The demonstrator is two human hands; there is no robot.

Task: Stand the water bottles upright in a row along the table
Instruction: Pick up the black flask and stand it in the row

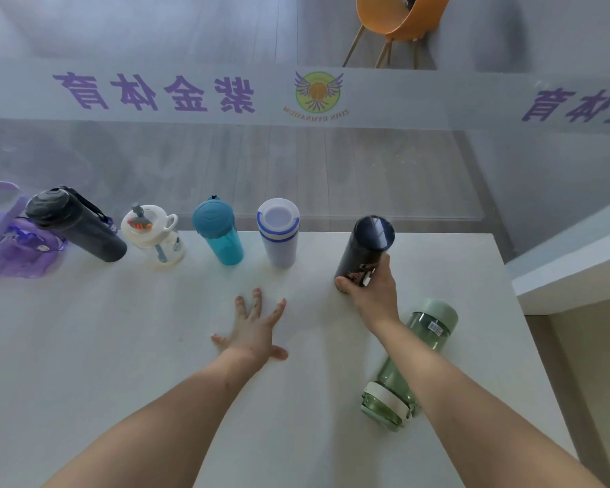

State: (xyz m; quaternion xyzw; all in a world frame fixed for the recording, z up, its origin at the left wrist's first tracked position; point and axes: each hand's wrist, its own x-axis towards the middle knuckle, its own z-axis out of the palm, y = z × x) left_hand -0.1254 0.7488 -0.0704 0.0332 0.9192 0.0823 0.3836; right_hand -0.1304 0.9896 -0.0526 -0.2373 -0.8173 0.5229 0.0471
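Six bottles stand upright in a row along the far edge of the table (120,346): a purple handled bottle (15,244) at the far left, then a black bottle (74,225), a white bottle (154,236) with a loop handle, a teal bottle (219,234), a pale lavender bottle (279,237) with blue bands, and a dark navy bottle (365,248), gripped near its base by the right hand (372,294). A translucent green bottle (412,361) lies on its side nearer, at the right

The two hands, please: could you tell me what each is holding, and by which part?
The right hand grips the dark navy bottle round its lower body; the left hand holds nothing.
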